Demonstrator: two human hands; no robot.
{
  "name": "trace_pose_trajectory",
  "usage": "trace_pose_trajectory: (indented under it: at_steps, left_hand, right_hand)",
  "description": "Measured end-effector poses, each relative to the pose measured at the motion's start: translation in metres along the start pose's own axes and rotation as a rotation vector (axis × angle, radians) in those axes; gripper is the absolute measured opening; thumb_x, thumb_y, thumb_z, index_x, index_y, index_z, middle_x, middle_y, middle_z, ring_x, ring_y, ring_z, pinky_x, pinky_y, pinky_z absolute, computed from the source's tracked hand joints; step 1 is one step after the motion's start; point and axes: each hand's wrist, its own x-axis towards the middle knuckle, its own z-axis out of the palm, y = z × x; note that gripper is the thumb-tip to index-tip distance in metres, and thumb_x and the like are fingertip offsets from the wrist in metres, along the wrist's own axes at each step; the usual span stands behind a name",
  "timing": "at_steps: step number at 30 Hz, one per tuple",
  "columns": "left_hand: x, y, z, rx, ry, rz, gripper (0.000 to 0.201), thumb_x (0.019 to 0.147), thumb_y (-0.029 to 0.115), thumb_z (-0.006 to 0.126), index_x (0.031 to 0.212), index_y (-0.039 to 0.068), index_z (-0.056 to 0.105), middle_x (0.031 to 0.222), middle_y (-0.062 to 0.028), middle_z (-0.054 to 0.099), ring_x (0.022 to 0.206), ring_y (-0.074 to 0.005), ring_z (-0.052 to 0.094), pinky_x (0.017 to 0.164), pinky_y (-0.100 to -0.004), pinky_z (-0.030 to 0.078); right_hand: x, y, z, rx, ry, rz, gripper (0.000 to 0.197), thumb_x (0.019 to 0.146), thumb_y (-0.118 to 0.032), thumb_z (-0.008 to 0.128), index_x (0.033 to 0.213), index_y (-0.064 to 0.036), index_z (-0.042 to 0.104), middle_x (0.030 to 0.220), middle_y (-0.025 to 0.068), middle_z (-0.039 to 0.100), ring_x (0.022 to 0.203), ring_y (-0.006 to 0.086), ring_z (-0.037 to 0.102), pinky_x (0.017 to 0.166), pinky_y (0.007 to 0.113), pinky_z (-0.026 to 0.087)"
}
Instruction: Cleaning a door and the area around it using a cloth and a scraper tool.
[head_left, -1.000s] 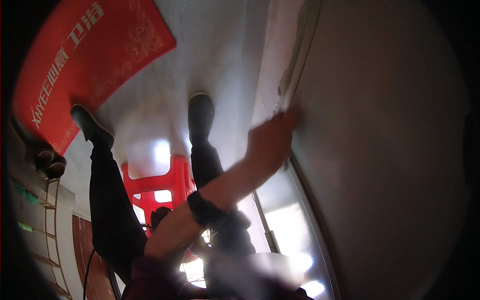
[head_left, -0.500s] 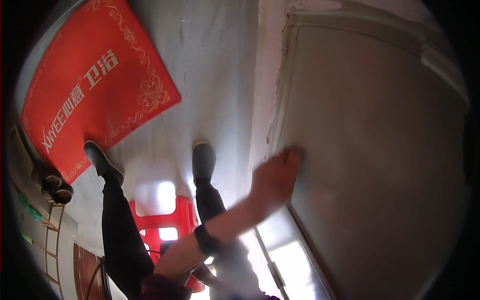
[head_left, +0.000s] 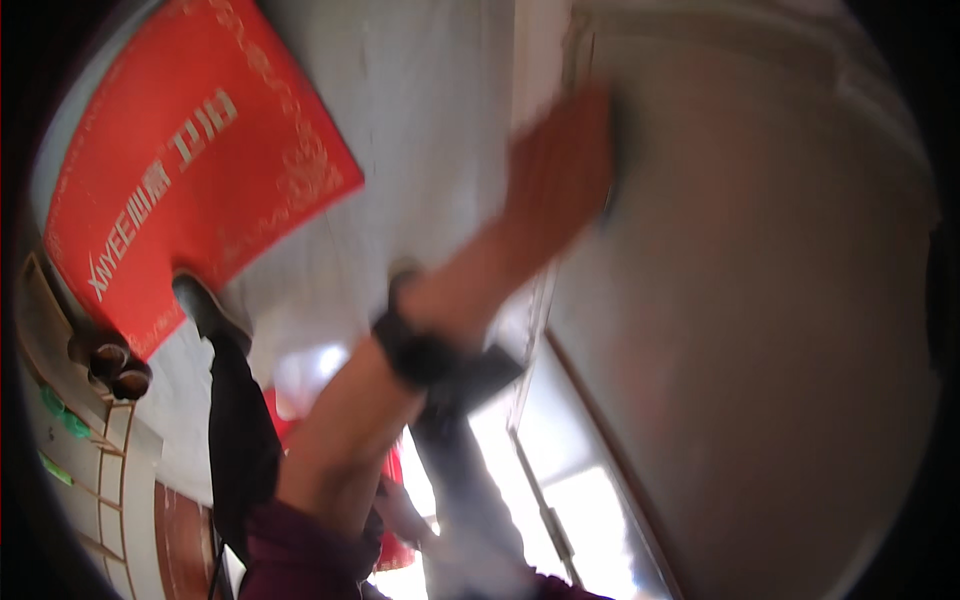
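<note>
My left hand (head_left: 562,165) is raised to the large grey-beige panel (head_left: 740,300) on the right, near its upper left edge. The fingers look curled, though motion smears them. A narrow dark strip shows along the hand's right side; whether it is a held thing or a shadow I cannot make out. A black band (head_left: 415,350) circles this wrist, and a maroon sleeve is pushed up the forearm. Low in the picture, my right hand (head_left: 402,515) rests by my lap, partly behind the left forearm, its fingers too hidden to read. A red plastic stool (head_left: 393,465) shows beneath me.
A red sheet or flat box (head_left: 200,190) with pale ornament lies on the grey floor (head_left: 420,120), my left shoe (head_left: 208,308) at its edge. Brown shoes (head_left: 118,370) and a thin-barred rack (head_left: 112,490) stand at the left. Bright glare fills the lower right opening.
My left hand has moved up along the panel, away from me, and its forearm now covers more of my right leg and the stool. The right hand stays low.
</note>
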Motion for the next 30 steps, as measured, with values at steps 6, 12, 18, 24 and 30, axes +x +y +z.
trace_pose_trajectory:
  at_steps: [6, 12, 18, 24, 30]
  left_hand:
    - [-0.018, -0.010, 0.016, 0.045, 0.034, 0.041, 0.011, 0.081, 0.008, 0.040, 0.089, 0.004, 0.047, 0.072, -0.0151, 0.056, 0.064, -0.0322, 0.056, 0.055, -0.0415, 0.045]
    - [-0.139, -0.029, 0.023, 0.046, -0.425, -0.114, 0.016, 0.079, 0.007, 0.043, 0.096, 0.007, 0.046, 0.073, -0.0115, 0.053, 0.066, -0.0286, 0.056, 0.054, -0.0388, 0.045]
    - [-0.168, -0.041, 0.000, 0.088, -0.456, -0.340, 0.015, 0.084, 0.012, 0.039, 0.096, 0.006, 0.044, 0.075, -0.0144, 0.056, 0.069, -0.0335, 0.056, 0.060, -0.0409, 0.046]
    - [-0.219, -0.008, 0.009, -0.005, -0.607, -0.606, 0.011, 0.082, 0.013, 0.042, 0.091, 0.006, 0.044, 0.074, -0.0162, 0.055, 0.070, -0.0363, 0.056, 0.061, -0.0449, 0.046]
    - [-0.286, -0.023, 0.028, 0.076, -0.846, -0.305, 0.016, 0.073, 0.009, 0.049, 0.089, 0.008, 0.046, 0.072, -0.0088, 0.057, 0.065, -0.0278, 0.058, 0.056, -0.0380, 0.047]
  right_hand:
    - [-0.004, -0.039, -0.002, 0.230, -0.054, 0.068, 0.030, 0.083, -0.001, 0.048, 0.112, 0.0010, 0.046, 0.100, 0.0075, 0.056, 0.090, 0.0124, 0.054, 0.073, 0.024, 0.044]
    - [-0.012, -0.026, 0.007, 0.165, -0.027, 0.048, 0.025, 0.083, 0.001, 0.047, 0.107, 0.0008, 0.048, 0.095, 0.0083, 0.058, 0.085, 0.0138, 0.056, 0.071, 0.026, 0.045]
    - [-0.011, -0.059, 0.005, 0.274, -0.157, 0.111, 0.028, 0.081, -0.004, 0.051, 0.108, 0.0020, 0.047, 0.098, 0.0109, 0.058, 0.091, 0.0162, 0.055, 0.077, 0.028, 0.044]
    - [-0.018, -0.043, 0.010, 0.302, -0.142, 0.072, 0.030, 0.080, -0.005, 0.053, 0.109, 0.0017, 0.047, 0.098, 0.0114, 0.057, 0.091, 0.0166, 0.055, 0.078, 0.028, 0.043]
    - [-0.018, -0.018, 0.022, 0.343, -0.106, 0.058, 0.031, 0.080, -0.006, 0.054, 0.109, 0.0015, 0.047, 0.098, 0.0119, 0.057, 0.092, 0.0170, 0.055, 0.080, 0.028, 0.043]
